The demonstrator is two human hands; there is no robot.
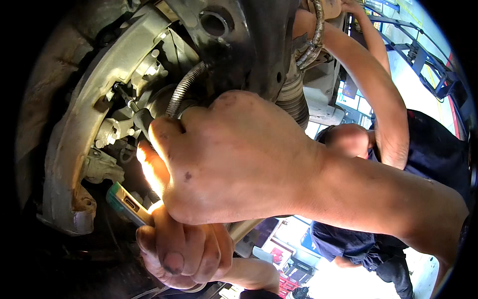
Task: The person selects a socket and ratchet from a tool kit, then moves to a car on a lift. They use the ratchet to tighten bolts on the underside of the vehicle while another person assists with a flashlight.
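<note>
My right hand [239,159] crosses the middle of the view, its arm coming in from the right edge. The fingers are curled round a slim hand tool [141,118] with a dark sleeve and a thin metal shaft. The shaft's tip meets a recess in a curved cast metal housing [74,129] at the left. Below it, my left hand [186,254] grips a phone-like device [128,204] with a green edge and a port in its end. Bright light falls on the right fingers beside the device. The tool's rear end is hidden by my right hand.
A ribbed metal hose [186,87] runs just above my right knuckles. A dark bracket with a round hole [249,45] hangs over it. Bolts and fittings [112,132] crowd the housing. At right, another person in dark clothing [433,144] reaches up to the machinery. Red items [288,285] lie behind.
</note>
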